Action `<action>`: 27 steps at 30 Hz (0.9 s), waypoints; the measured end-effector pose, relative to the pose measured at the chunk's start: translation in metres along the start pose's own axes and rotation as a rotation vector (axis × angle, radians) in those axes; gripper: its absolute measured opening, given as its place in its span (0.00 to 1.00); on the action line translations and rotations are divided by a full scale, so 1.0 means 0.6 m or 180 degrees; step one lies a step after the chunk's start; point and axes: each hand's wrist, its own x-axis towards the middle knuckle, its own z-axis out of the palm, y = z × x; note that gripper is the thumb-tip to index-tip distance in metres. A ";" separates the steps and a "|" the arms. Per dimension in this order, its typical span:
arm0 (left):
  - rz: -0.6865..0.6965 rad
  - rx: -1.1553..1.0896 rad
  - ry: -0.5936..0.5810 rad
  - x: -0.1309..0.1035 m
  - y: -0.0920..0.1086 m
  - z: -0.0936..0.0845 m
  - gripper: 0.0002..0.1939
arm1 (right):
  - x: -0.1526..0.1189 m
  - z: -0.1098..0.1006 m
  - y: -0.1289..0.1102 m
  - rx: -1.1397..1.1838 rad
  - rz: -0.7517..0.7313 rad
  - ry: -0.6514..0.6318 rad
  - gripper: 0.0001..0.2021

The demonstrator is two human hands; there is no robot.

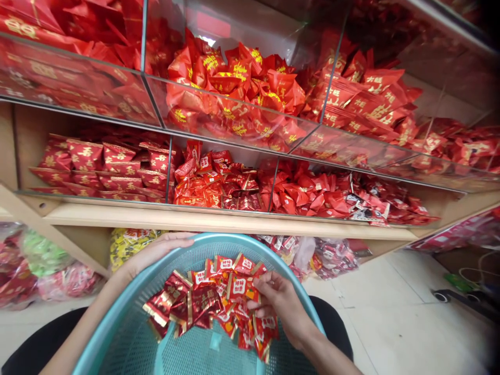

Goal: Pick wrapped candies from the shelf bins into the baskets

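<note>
A teal plastic basket with a meshed wall and floor is in front of me. Over its far left rim lies my left hand, gripping the edge, with the fingertips on the rim. Inside the basket, my right hand pinches a small red candy packet with a white label between thumb and fingers. Several more orange-red packets lie under and around that hand. To their left is a cluster of dark red packets with gold ends.
Beyond the basket stands a wooden shelf with clear-walled bins of red wrapped sweets on two levels. Bagged goods, including a yellow bag, sit beneath it. A black round seat shows behind the basket; a caster is on the tiled floor at right.
</note>
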 end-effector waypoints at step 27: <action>0.0106 0.0065 -0.0139 0.006 -0.005 -0.002 0.26 | 0.009 0.024 -0.007 -0.4624 -0.2299 -0.0150 0.17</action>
